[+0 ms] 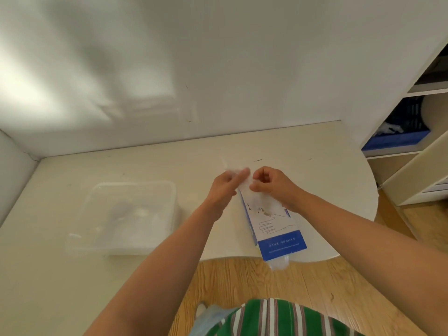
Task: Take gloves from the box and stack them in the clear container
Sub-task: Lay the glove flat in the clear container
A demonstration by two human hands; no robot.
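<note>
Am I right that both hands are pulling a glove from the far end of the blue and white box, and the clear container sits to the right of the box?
Not quite. The head view shows the clear container to the left of the box, not the right. The rest holds: the left hand and right hand are both pinching a thin glove at the box's far end.

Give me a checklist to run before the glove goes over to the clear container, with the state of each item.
1. Glove pinched by left hand and right hand: ok.
2. Glove fully free of the box: cannot tell, blurred.
3. Box steady on the table: not ok, its near end overhangs the edge.
4. Clear container open, lid off: ok.
5. Path from box to container free of obstacles: ok.
6. Gloves already stacked inside: cannot tell.
</note>
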